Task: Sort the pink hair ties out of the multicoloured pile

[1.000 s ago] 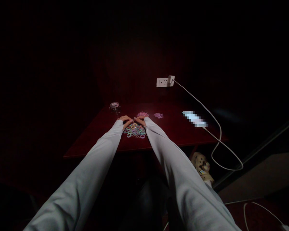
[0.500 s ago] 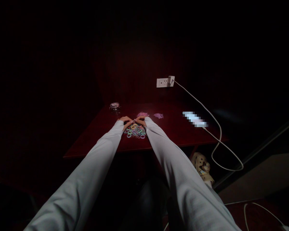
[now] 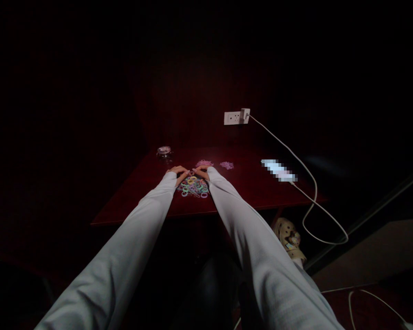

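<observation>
The table (image 3: 251, 188) is dark red. Near the middle of its near edge lies a loose pile of bands (image 3: 193, 188) in mixed colors: green, yellow, lilac and blue, some of them thick rings, others thin loops. The left hand (image 3: 180, 172) and the right hand (image 3: 201, 171) reach in from the near edge, one on each side of the pile, and meet around its far side. Their fingers are bent, thumbs and fingertips close together but a small gap apart; whether they grip a band cannot be told at this size. Both arms wear pale gray sleeves (image 3: 151, 206).

Just beyond the right hand, toward the far edge, is a pink heap (image 3: 204, 162) of thin loops, partly hidden by that hand. A smaller purple heap (image 3: 226, 165) sits to its right, apart from it. A clear jar (image 3: 164, 153) stands near the far left corner.

Toward the right edge lies a phone (image 3: 278, 170), its screen pixelated. A white cable (image 3: 315, 183) runs from it, loops past the right edge and goes up to a plug (image 3: 245, 115) in the wall socket (image 3: 231, 118) above the far edge. Below the near edge, on the right, shows a beige shoe (image 3: 286, 231).
</observation>
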The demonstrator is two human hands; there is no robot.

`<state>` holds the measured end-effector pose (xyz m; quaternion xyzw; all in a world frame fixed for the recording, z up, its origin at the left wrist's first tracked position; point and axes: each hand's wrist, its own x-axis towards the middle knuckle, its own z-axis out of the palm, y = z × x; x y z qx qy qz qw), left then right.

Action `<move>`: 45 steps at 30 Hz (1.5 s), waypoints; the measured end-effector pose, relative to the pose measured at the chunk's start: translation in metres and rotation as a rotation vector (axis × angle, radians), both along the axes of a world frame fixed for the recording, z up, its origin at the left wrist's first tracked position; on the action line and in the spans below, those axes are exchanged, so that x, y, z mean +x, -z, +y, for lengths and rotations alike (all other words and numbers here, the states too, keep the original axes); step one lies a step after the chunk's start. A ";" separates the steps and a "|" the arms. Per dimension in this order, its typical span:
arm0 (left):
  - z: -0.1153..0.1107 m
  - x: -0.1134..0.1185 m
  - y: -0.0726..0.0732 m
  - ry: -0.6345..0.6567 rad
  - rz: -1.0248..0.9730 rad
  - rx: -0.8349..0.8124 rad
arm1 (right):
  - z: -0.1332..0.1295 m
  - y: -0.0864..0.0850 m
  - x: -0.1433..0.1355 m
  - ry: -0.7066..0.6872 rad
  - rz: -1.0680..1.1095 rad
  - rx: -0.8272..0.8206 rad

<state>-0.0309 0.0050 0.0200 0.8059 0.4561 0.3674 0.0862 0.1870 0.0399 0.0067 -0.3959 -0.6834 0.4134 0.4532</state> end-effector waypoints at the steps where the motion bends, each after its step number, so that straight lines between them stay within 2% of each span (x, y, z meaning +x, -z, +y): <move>1: 0.000 0.000 0.000 -0.001 -0.001 0.001 | 0.000 0.000 0.000 0.002 0.001 -0.004; 16: 0.004 0.006 0.002 -0.044 -0.042 0.021 | -0.005 -0.006 0.001 0.003 -0.051 -0.033; 27: -0.009 0.004 -0.007 -0.004 -0.031 0.020 | -0.008 -0.008 0.002 0.014 -0.034 -0.020; 39: 0.013 0.001 0.011 -0.045 -0.013 0.014 | -0.003 -0.005 0.001 0.034 -0.095 -0.035; 42: 0.015 0.002 0.012 -0.068 -0.016 0.016 | -0.004 -0.005 0.003 0.029 -0.104 -0.047; 45: 0.012 0.000 0.010 -0.030 -0.012 0.021 | -0.006 -0.006 0.002 0.019 -0.093 -0.054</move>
